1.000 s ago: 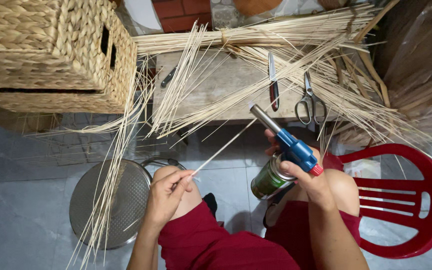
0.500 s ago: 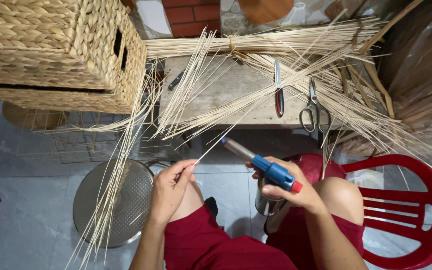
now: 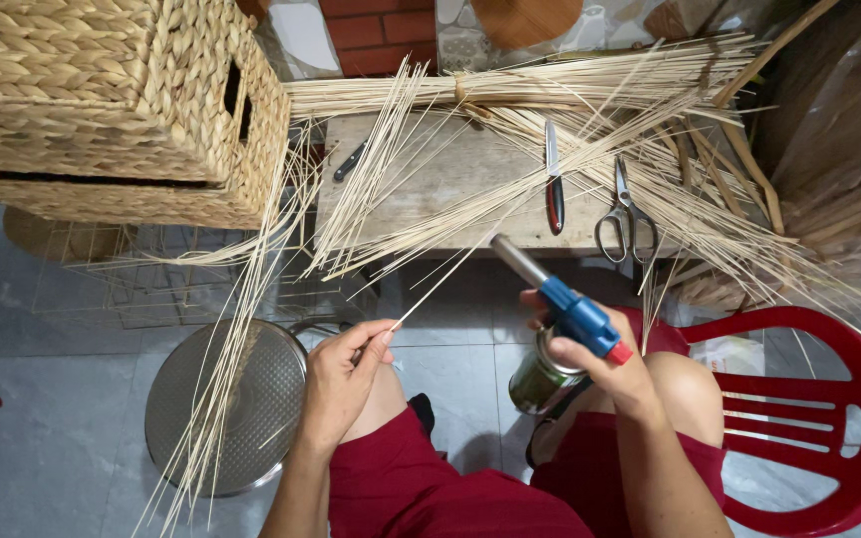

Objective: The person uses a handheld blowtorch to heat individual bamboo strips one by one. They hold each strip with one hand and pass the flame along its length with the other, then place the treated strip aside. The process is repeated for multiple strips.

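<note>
**Over the lap: thin reed strand in left hand, blue torch in right**

Between the knees and the low wooden bench (image 3: 421,199), both hands are raised above the lap. Left hand (image 3: 343,374): thumb and forefinger pinched together on the near end of one thin reed strand (image 3: 440,277). The strand runs up and to the right from the fingertips toward the bench edge, its far end lost among the loose reeds (image 3: 550,120) spread across the bench top. Right hand (image 3: 605,364): fingers wrapped closed around a torch (image 3: 575,314) with a blue head and a red knob. Its metal nozzle points up and left, with the tip near the upper stretch of the strand, just to its right; contact between tip and strand cannot be judged from this angle. A dark green can (image 3: 535,379) sits under the blue head, partly hidden by the hand.

Surroundings: a red-handled knife (image 3: 553,184) and a pair of scissors (image 3: 625,209) lie on the bench, right of centre, near each other but apart. A woven basket (image 3: 112,100) stands at upper left. A round metal stool (image 3: 226,408) is on the floor to the left of the left hand. A red plastic chair (image 3: 809,408) is at the right, beside the right knee.
</note>
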